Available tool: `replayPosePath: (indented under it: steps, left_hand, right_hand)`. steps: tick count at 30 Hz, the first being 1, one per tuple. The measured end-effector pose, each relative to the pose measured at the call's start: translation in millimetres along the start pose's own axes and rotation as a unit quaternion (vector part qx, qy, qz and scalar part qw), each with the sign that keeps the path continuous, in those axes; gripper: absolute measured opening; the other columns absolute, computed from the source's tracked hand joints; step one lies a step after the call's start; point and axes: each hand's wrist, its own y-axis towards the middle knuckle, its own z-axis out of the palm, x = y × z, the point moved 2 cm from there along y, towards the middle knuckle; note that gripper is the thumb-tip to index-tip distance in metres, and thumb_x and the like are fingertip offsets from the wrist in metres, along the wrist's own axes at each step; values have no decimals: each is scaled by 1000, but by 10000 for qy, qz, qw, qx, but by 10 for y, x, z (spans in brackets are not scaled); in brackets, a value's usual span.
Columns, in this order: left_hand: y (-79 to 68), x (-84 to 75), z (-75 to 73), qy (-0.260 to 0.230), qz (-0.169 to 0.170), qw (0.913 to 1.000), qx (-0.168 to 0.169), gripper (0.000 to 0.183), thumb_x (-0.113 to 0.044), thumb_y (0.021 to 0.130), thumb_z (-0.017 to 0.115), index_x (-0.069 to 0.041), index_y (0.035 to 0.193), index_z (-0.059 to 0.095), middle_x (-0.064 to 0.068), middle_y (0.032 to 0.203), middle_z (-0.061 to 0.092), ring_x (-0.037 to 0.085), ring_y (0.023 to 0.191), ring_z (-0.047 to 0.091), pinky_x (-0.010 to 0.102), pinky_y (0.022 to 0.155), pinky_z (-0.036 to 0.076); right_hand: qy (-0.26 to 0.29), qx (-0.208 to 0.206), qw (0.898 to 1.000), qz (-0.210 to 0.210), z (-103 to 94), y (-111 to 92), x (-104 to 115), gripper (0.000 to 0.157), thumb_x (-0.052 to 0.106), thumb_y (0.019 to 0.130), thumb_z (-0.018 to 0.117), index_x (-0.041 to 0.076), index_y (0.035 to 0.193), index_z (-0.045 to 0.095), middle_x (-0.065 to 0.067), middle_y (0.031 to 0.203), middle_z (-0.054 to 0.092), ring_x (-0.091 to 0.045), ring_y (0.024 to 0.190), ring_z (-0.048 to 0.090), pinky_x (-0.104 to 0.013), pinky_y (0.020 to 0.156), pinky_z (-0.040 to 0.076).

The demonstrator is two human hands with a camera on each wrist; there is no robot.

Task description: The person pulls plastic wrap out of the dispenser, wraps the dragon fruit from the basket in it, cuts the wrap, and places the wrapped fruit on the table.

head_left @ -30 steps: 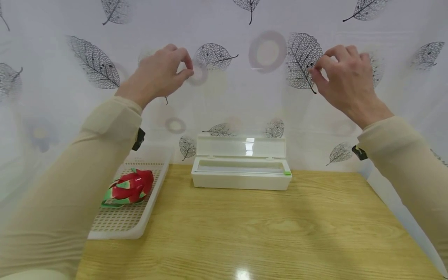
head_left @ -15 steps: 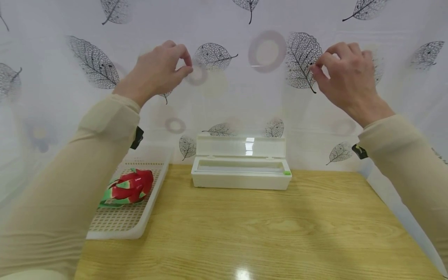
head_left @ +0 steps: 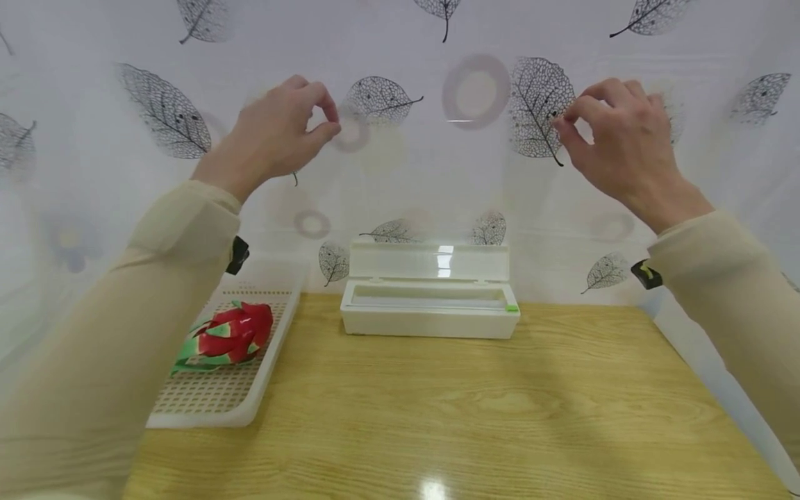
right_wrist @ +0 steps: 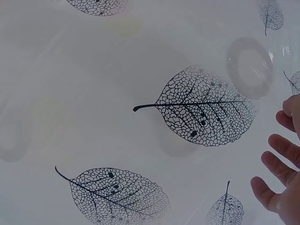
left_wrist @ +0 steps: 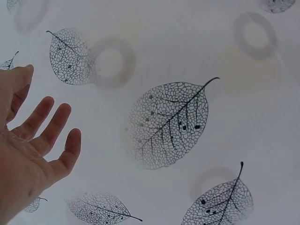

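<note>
Both hands are raised in front of the curtain, well apart, thumb and index fingertip meeting on each. My left hand pinches one side of a nearly invisible clear sheet of cling film, and my right hand pinches the other side. The film shows mainly as thin bright glints between the hands. In the left wrist view, the other fingers of the left hand are spread and loosely bent. The right wrist view catches part of the right hand at its edge, near shiny streaks.
A white cling film dispenser with its lid raised stands at the back of the wooden table. To the left, a white plastic basket holds a red and green dragon fruit. Behind hangs a leaf-print curtain.
My left hand has drifted slightly left, and the right forearm has shifted a little to the right. Both hands keep their pinch. The dispenser, basket and dragon fruit stay put.
</note>
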Motion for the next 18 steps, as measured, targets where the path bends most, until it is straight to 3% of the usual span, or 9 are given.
replayPosePath:
  steps: [5,18]
  left_hand:
    - [-85,3,-1,-232,-51,9997,-34,39,-41,107,46,-13,130,59,16,148,50,37,134,52,64,104,45]
    - [-261,34,66,-993,-1,9948,-221,36,-37,106,50,-8,125,60,17,142,53,37,133,54,59,110,43]
  right_hand:
    - [69,-157,9997,-149,-52,-42,11,25,19,100,64,-4,96,71,-26,116,68,-49,110,57,-63,88,41]
    - [125,-109,9997,-200,-138,-174,91,21,16,99,66,-3,98,73,-24,119,69,-46,112,60,-64,94,45]
